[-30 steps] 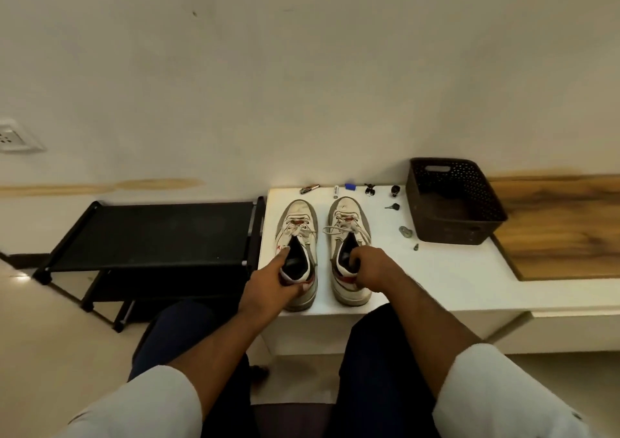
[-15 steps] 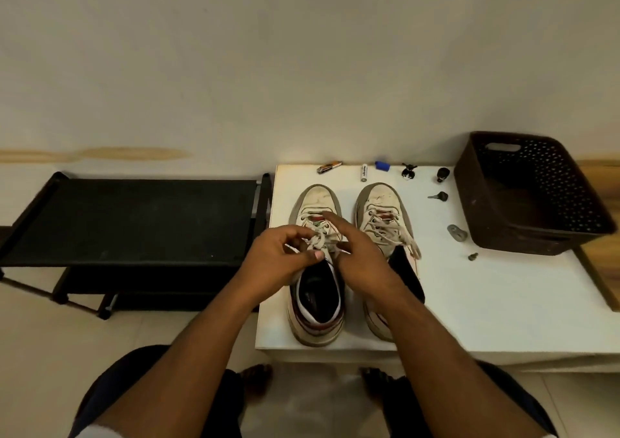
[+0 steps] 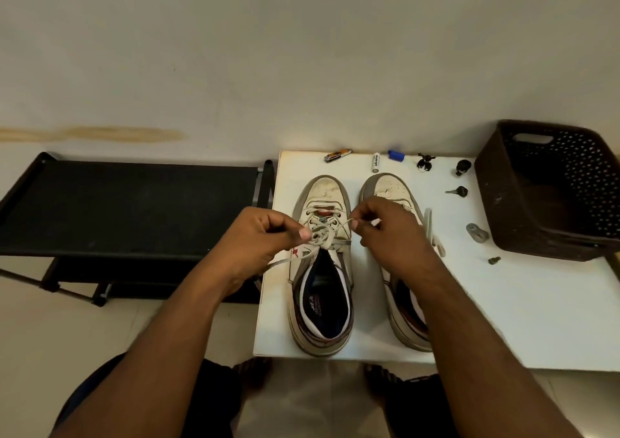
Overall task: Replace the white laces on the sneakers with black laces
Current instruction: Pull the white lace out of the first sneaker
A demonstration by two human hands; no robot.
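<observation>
White cotton laces [image 3: 323,236] on the left worn white sneaker [image 3: 322,269] are pinched by both hands, left hand [image 3: 265,239], right hand [image 3: 385,233], at the white table [image 3: 503,303] left edge; a brown perforated plastic basket [image 3: 550,189] stands far right.

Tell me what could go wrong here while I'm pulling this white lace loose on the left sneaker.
The left hand and right hand pull opposite ways on the white lace, so the knot may tighten. A tug could also slide the left sneaker, whose heel sits near the white table edge.
</observation>
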